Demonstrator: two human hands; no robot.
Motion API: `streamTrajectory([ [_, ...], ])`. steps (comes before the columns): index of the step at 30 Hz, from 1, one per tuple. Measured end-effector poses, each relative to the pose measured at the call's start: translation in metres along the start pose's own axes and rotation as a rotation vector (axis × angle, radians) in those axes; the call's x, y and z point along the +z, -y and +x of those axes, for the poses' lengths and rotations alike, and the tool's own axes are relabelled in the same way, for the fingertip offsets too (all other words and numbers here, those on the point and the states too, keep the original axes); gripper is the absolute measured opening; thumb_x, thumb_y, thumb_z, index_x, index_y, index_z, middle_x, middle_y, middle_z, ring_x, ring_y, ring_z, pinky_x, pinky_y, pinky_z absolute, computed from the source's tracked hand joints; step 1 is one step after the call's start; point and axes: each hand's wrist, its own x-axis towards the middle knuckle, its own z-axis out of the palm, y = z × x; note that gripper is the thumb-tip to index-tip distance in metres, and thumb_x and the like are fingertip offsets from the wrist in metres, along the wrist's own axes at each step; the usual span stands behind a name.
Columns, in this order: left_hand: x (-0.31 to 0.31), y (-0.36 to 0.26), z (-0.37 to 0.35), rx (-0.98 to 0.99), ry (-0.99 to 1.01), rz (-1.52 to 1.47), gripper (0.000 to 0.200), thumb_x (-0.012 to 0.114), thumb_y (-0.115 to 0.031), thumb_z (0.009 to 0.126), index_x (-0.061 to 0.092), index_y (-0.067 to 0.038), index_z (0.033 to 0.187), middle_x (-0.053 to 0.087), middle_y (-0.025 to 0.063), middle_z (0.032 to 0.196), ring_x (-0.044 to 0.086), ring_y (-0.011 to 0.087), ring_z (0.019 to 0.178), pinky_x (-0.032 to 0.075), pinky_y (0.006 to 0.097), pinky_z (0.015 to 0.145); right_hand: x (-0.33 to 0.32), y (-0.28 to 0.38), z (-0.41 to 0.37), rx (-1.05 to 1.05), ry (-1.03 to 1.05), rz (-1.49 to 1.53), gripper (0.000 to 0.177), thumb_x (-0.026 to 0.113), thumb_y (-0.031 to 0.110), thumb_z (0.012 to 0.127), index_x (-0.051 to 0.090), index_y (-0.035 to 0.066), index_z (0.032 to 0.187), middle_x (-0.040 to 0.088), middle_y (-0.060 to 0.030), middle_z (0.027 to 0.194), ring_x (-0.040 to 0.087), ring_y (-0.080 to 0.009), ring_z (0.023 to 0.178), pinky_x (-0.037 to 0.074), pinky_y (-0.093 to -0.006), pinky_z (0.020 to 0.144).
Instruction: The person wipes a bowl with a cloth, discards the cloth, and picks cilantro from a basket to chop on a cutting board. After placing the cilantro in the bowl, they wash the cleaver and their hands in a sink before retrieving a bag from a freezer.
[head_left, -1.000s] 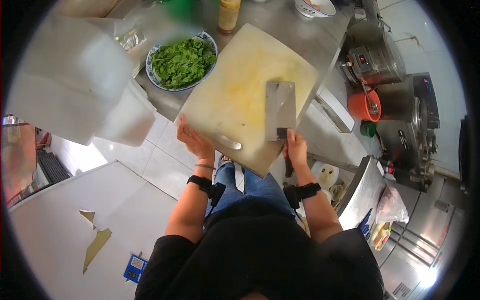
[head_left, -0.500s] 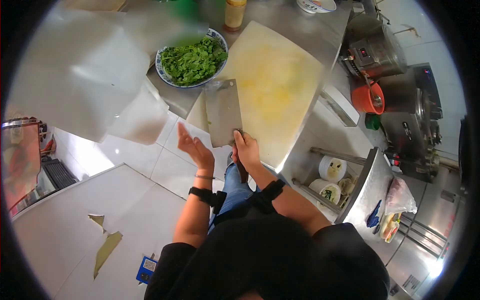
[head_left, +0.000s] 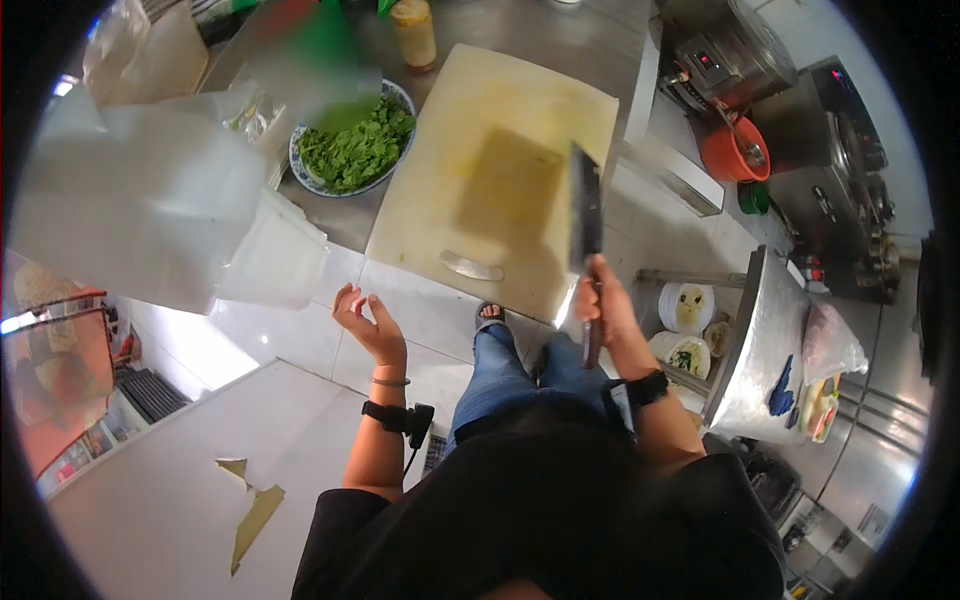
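Observation:
My right hand (head_left: 610, 305) is wrapped round the handle of a cleaver (head_left: 586, 205). The blade points away from me, nearly edge-on, over the right side of a yellowed cutting board (head_left: 500, 100), and a dark shadow falls on the board. My left hand (head_left: 370, 325) holds nothing; its fingers are apart and slightly curled, short of the board's near left corner. Chopped leafy greens (head_left: 355, 150) fill a blue-and-white dish (head_left: 302, 168) left of the board.
A blurred, translucent white sheet (head_left: 150, 200) covers much of the left side. A jar (head_left: 414, 35) stands behind the board. At right are an orange pot (head_left: 722, 155) with a ladle, dark cookers (head_left: 820, 135) and a steel side table (head_left: 765, 340) with a plastic bag (head_left: 832, 340).
The cleaver has swung right, from the board's near left edge to its right side, turning from broadside to nearly edge-on. My left hand has moved left, away from it.

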Motion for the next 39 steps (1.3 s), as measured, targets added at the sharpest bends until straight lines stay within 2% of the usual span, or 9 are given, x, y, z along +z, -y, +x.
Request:
streamTrajectory([
  [2,0.01,-0.01,0.003,-0.142,0.034,0.163,0.032,0.067,-0.012,0.078,0.052,-0.007,0.106,0.046,0.011,0.111,0.041,0.0234,0.103,0.038,0.0361,0.083,-0.021,0.012,-0.013,-0.076,-0.087,0.131,0.042,0.045,0.046,0.093,0.042,0.01,0.072,0.035,0.0018,0.05,0.033,-0.0102,0.036,0.03,-0.0266,0.038],
  [6,0.033,-0.009,0.008,0.07,0.122,0.442,0.04,0.079,-0.026,0.067,0.062,-0.014,0.102,0.053,0.0096,0.102,0.044,0.0251,0.1,0.035,0.0377,0.086,-0.058,0.026,-0.051,-0.211,-0.155,0.27,0.039,0.045,0.046,0.094,0.043,0.011,0.076,0.034,0.0031,0.052,0.032,-0.0095,0.036,0.028,-0.0264,0.038],
  [13,0.042,0.032,0.03,0.156,0.149,0.588,0.014,0.076,-0.028,0.07,0.07,-0.016,0.076,0.064,0.0031,0.079,0.054,0.0243,0.086,0.04,0.0403,0.081,-0.158,0.007,-0.145,-0.434,-0.221,0.381,0.034,0.042,0.043,0.095,0.047,0.015,0.078,0.034,0.0037,0.051,0.03,-0.0086,0.034,0.027,-0.0258,0.036],
  [15,0.047,0.063,0.041,-0.047,0.152,0.613,0.017,0.073,-0.027,0.074,0.07,-0.011,0.071,0.064,0.0048,0.074,0.056,0.0197,0.073,0.045,0.0351,0.07,-0.192,-0.008,-0.18,-0.47,-0.302,0.422,0.034,0.042,0.043,0.095,0.046,0.015,0.078,0.033,0.0037,0.05,0.03,-0.0085,0.033,0.026,-0.0249,0.036],
  [19,0.085,-0.019,0.01,-0.058,0.207,0.336,0.021,0.068,-0.024,0.08,0.069,-0.004,0.077,0.064,0.0047,0.075,0.055,0.0136,0.064,0.045,0.0287,0.062,-0.264,-0.044,-0.259,-0.591,-0.415,0.444,0.034,0.042,0.043,0.095,0.045,0.015,0.076,0.034,0.0035,0.051,0.03,-0.0079,0.035,0.026,-0.0248,0.037],
  [21,0.121,-0.093,-0.052,0.052,0.379,-0.114,0.021,0.064,-0.02,0.085,0.066,0.001,0.084,0.063,0.0021,0.079,0.051,0.0085,0.068,0.042,0.0244,0.061,-0.293,-0.062,-0.306,-0.575,-0.543,0.428,0.034,0.043,0.044,0.094,0.044,0.015,0.075,0.035,0.0024,0.051,0.032,-0.0094,0.036,0.027,-0.0244,0.037],
  [28,0.203,-0.291,-0.341,-0.101,0.98,-0.382,0.015,0.062,-0.019,0.089,0.058,-0.005,0.086,0.044,-0.006,0.064,0.037,0.0032,0.058,0.029,0.0184,0.053,-0.413,-0.131,-0.438,-0.634,-0.791,0.659,0.029,0.044,0.039,0.095,0.045,0.013,0.083,0.042,0.0005,0.053,0.037,-0.0101,0.036,0.033,-0.0257,0.036],
  [33,0.232,-0.368,-0.527,-0.187,1.522,-0.448,0.009,0.064,-0.01,0.086,0.061,-0.003,0.091,0.056,-0.0036,0.079,0.046,0.0026,0.068,0.037,0.0163,0.059,-0.497,-0.179,-0.481,-0.723,-0.85,0.888,0.028,0.045,0.04,0.094,0.043,0.014,0.083,0.043,-0.0012,0.055,0.04,-0.0126,0.039,0.036,-0.0295,0.038],
  [39,0.243,-0.491,-0.741,0.07,2.239,-0.452,0.008,0.067,-0.005,0.081,0.063,-0.001,0.087,0.064,0.002,0.083,0.059,0.0072,0.075,0.048,0.0206,0.069,-0.582,-0.213,-0.535,-0.848,-1.102,1.092,0.028,0.044,0.038,0.095,0.041,0.011,0.087,0.042,-0.003,0.054,0.041,-0.0153,0.039,0.038,-0.0311,0.04],
])
